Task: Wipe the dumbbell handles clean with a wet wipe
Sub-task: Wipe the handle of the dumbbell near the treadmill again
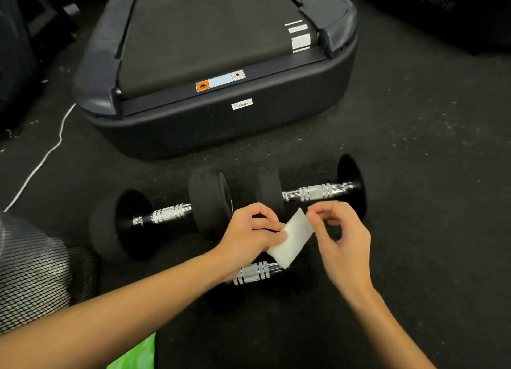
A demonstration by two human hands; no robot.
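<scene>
Bare black rubber floor [414, 175] is lying open to the right of the dumbbells, giving free passage there. The dark grey treadmill base [221, 125] is blocking the far side just behind the two far chrome-handled black dumbbells [163, 216] [318, 193]. Their black end plates are flanking each handle, limiting approach to from above. The near chrome-handled dumbbell [255, 276] is lying partly beneath the left hand [249, 236], the right hand [343, 247] and the white folded wet wipe [291, 241]. A black mesh object [33, 272] is crowding the left edge.
</scene>
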